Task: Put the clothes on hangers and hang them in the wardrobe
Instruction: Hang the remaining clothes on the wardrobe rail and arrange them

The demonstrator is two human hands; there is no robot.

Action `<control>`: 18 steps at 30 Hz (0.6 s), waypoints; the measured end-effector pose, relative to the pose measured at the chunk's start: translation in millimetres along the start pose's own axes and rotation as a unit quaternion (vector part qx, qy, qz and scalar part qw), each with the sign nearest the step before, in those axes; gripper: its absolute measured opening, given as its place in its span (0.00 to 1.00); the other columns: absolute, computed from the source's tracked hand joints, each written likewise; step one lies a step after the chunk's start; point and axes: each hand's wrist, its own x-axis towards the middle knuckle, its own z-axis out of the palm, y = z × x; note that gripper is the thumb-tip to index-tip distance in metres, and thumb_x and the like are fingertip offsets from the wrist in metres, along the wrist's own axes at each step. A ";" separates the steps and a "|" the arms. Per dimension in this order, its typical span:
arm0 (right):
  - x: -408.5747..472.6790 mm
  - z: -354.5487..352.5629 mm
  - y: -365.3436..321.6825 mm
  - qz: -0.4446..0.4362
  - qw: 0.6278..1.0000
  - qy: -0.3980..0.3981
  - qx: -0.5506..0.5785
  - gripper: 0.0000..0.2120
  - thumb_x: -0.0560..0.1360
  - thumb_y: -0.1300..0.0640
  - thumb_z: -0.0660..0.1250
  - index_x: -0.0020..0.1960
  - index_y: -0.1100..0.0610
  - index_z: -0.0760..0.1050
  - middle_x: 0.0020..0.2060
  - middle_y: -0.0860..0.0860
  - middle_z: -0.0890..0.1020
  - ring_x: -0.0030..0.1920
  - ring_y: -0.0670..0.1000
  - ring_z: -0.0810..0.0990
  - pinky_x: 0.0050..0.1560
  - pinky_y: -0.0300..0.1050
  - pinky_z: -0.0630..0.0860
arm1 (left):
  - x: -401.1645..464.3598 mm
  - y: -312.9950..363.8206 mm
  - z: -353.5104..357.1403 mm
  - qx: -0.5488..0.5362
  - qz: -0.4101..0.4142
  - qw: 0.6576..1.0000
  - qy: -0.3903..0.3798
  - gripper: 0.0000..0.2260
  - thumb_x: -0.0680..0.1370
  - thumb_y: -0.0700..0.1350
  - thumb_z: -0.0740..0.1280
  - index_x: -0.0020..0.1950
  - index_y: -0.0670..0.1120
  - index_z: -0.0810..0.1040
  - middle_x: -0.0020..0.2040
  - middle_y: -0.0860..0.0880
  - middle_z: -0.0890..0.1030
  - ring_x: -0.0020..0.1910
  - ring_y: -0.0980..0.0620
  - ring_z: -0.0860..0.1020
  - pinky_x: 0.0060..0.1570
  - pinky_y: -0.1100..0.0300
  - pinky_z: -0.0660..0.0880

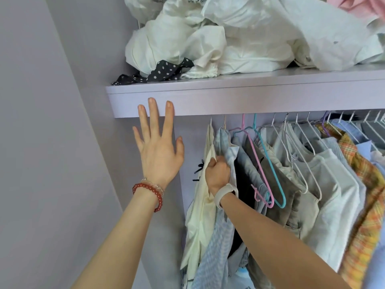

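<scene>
Domestic setting, a bedroom wardrobe in a home. Evidence: a built-in lilac shelf (pixel 250 97) with matching side panel (pixel 41 142); beneath it a row of shirts and trousers (pixel 312 184) hung closely on white wire hangers (pixel 300 142) and pink and teal plastic hangers (pixel 268 163); above it, loose crumpled white laundry (pixel 208 38) heaped on the shelf.

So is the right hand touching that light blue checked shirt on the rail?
Touching. The head view shows the right hand gripping a bunched fold of the light blue checked shirt.
</scene>
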 end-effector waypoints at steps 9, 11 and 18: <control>-46.7 -48.0 22.2 -0.191 0.979 -0.065 -0.022 0.20 0.77 0.64 0.56 0.69 0.60 0.65 0.61 0.57 0.71 0.62 0.53 0.71 0.65 0.45 0.67 | -50.3 12.5 28.3 -0.110 -0.039 0.993 0.001 0.25 0.74 0.39 0.59 0.72 0.44 0.62 0.75 0.42 0.55 0.74 0.42 0.50 0.69 0.37 0.54; -59.8 -67.8 28.4 -0.239 0.970 -0.030 -0.028 0.19 0.76 0.64 0.56 0.66 0.63 0.69 0.62 0.57 0.72 0.64 0.54 0.70 0.66 0.42 0.65 | -65.9 19.7 39.9 -0.134 -0.041 0.990 -0.032 0.23 0.75 0.40 0.59 0.71 0.43 0.65 0.74 0.41 0.58 0.74 0.42 0.53 0.69 0.37 0.53; -106.7 -164.4 105.4 -0.276 0.933 0.055 -0.226 0.17 0.74 0.65 0.55 0.59 0.67 0.75 0.59 0.62 0.76 0.62 0.60 0.71 0.66 0.55 0.67 | -126.8 88.3 75.0 -0.175 0.088 0.970 -0.142 0.19 0.75 0.42 0.59 0.66 0.44 0.72 0.69 0.41 0.69 0.70 0.40 0.64 0.67 0.38 0.56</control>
